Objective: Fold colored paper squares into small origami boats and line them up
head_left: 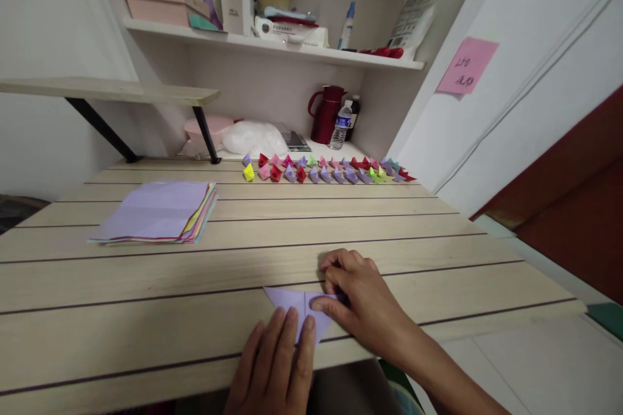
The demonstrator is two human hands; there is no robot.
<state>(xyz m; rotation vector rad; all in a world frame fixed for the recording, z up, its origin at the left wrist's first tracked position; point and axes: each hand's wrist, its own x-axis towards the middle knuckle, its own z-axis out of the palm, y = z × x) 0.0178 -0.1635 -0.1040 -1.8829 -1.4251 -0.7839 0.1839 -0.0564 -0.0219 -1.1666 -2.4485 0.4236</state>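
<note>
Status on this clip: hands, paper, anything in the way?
Left hand flat on lilac paper. Right hand pinching its right corner. Paper folded to a triangle. Paper stack and folded pieces lie apart.

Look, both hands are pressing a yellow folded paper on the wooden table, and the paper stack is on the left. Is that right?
Not quite. The folded paper is light purple, not yellow, as the head view shows. The left hand and right hand do press it on the wooden table, with the paper stack on the left.
</note>
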